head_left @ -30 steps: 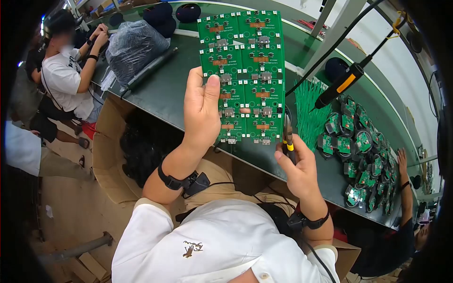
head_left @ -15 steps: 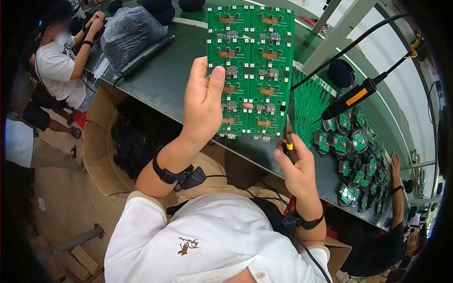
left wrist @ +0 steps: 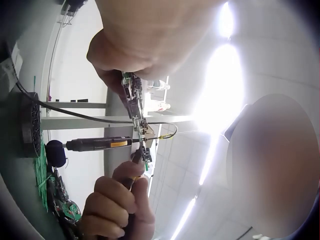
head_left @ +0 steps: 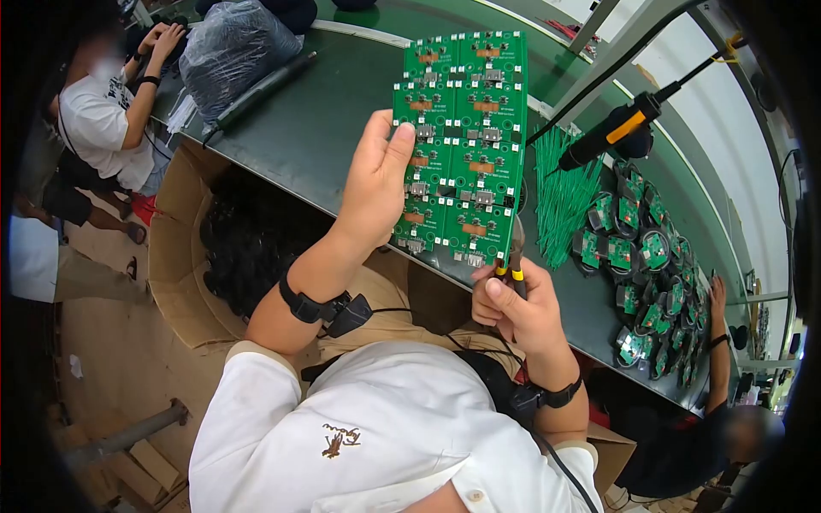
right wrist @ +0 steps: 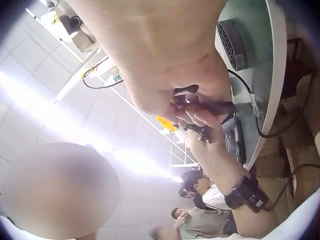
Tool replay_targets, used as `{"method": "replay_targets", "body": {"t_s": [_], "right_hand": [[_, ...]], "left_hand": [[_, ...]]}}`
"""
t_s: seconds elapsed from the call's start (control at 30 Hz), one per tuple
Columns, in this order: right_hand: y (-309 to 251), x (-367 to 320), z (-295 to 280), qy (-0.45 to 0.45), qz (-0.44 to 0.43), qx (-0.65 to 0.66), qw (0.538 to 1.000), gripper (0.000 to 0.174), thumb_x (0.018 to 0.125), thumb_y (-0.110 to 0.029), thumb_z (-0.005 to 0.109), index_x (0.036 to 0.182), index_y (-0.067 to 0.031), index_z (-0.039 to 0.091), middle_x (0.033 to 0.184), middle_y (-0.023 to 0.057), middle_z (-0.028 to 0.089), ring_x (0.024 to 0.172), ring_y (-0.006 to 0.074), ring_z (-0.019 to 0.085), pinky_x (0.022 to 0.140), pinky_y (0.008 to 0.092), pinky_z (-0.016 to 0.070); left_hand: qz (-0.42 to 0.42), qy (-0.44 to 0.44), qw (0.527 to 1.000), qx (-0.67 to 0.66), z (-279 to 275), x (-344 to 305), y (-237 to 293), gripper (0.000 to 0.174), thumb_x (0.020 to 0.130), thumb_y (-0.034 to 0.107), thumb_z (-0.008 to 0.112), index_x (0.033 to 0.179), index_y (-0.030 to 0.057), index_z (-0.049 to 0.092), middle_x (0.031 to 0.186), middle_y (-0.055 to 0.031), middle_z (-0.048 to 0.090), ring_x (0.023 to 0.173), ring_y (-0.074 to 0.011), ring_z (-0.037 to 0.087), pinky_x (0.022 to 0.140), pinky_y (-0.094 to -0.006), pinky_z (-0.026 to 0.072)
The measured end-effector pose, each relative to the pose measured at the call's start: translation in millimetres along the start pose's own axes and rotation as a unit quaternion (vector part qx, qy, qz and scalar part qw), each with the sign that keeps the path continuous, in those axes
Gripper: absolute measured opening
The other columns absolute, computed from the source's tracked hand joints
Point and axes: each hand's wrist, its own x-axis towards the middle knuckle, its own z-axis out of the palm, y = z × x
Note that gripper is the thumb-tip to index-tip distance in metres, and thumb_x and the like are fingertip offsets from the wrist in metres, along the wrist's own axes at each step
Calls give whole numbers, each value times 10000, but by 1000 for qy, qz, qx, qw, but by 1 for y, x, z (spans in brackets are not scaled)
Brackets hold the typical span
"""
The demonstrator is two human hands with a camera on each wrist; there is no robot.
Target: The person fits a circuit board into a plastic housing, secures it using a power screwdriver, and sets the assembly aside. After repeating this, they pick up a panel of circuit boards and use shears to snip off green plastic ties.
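A green panel of joined circuit boards point(head_left: 462, 145) stands raised over the bench edge, component side toward the head camera. My left hand point(head_left: 374, 188) grips its left edge, thumb on the front face. Seen edge-on in the left wrist view, the panel point(left wrist: 134, 100) runs down from the left hand point(left wrist: 145, 45). My right hand point(head_left: 526, 312) holds pliers point(head_left: 516, 263) with black and yellow handles, fingers curled round them. The plier jaws are right at the panel's lower right edge, partly hidden behind it. In the right wrist view, the right hand point(right wrist: 165, 75) mostly hides the tool.
A black and orange electric screwdriver point(head_left: 611, 137) hangs right of the panel. Green strips point(head_left: 560, 197) and a pile of round units with green boards point(head_left: 654, 256) lie on the bench point(head_left: 342, 85). An open carton point(head_left: 184, 256) stands below left. Other people sit at both sides.
The panel has shifted slightly right and down and leans more. My right hand has moved left, bringing the pliers from beside the panel's right edge to its lower right corner.
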Motion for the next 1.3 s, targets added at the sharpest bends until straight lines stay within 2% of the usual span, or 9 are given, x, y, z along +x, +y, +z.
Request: {"method": "replay_targets", "body": {"t_s": [0.07, 0.13, 0.43, 0.53, 0.6, 0.7, 0.9, 1.03, 1.3], "right_hand": [[4, 2, 0, 3, -1, 3, 1000, 195, 1016, -102, 652, 1174, 12, 642, 825, -8, 573, 664, 60, 479, 585, 250, 396], [6, 6, -4, 109, -60, -275, 953, 213, 1009, -92, 652, 1200, 0, 640, 848, -11, 589, 685, 62, 507, 602, 243, 422], [-10, 16, -3, 160, -71, -299, 938, 178, 1010, -71, 625, 1179, -18, 639, 853, -43, 575, 713, 25, 487, 612, 224, 404], [-9, 15, -6, 158, -35, -280, 946, 167, 1013, -63, 618, 1173, -20, 635, 830, -36, 562, 686, 37, 475, 583, 247, 392], [-9, 14, -11, 34, 21, -3, 999, 164, 1010, -50, 616, 1171, -24, 633, 822, -24, 561, 658, 56, 476, 565, 268, 390], [1, 18, -5, 15, -4, 32, 999, 169, 1005, -42, 620, 1173, -28, 631, 825, -12, 574, 657, 72, 495, 577, 271, 406], [-12, 30, -2, 142, -98, -269, 947, 196, 998, -44, 622, 1193, -21, 633, 872, -18, 615, 708, 54, 523, 633, 245, 438], [-19, 32, -1, 166, -106, -282, 939, 181, 1010, -54, 600, 1185, -20, 631, 861, -24, 604, 701, 43, 505, 619, 240, 418], [-6, 29, -10, 28, -40, 3, 999, 148, 1022, -84, 618, 1162, -36, 608, 818, -16, 549, 660, 60, 478, 554, 268, 375]], "left_hand": [[-1, -4, 1000, 4, -4, -2, -4, 282, 1139, 214, 413, 1313, 9, 498, 1163, -62, 663, 1016, -73, 631, 897, -255, 535], [14, 8, 1000, 6, -8, -3, -3, 281, 1137, 217, 420, 1306, 6, 499, 1154, -70, 670, 996, -73, 642, 878, -249, 541], [79, -21, 989, 125, -9, -15, -4, 283, 1136, 242, 429, 1283, 8, 491, 1130, -78, 681, 978, -78, 652, 856, -246, 546], [72, -27, 991, 114, -12, -14, -4, 280, 1137, 241, 426, 1289, 16, 492, 1138, -77, 677, 988, -75, 648, 859, -239, 539], [64, -33, 993, 93, -11, -14, -6, 277, 1137, 241, 424, 1292, 21, 492, 1142, -77, 675, 992, -72, 646, 858, -235, 535], [7, -34, 999, 32, -11, -16, -10, 254, 1137, 210, 419, 1285, 22, 505, 1161, -58, 656, 1022, -66, 617, 899, -247, 519], [41, -44, 990, 129, -15, -21, -7, 248, 1137, 214, 419, 1260, 17, 508, 1146, -47, 643, 1024, -62, 598, 909, -250, 509], [51, -51, 987, 143, -13, -27, -5, 245, 1137, 217, 422, 1249, 16, 506, 1144, -44, 637, 1019, -61, 592, 906, -249, 503], [-35, -60, 994, 83, -13, -29, -13, 266, 1139, 249, 423, 1244, 21, 509, 1104, -32, 623, 995, -70, 561, 906, -263, 484]]}}
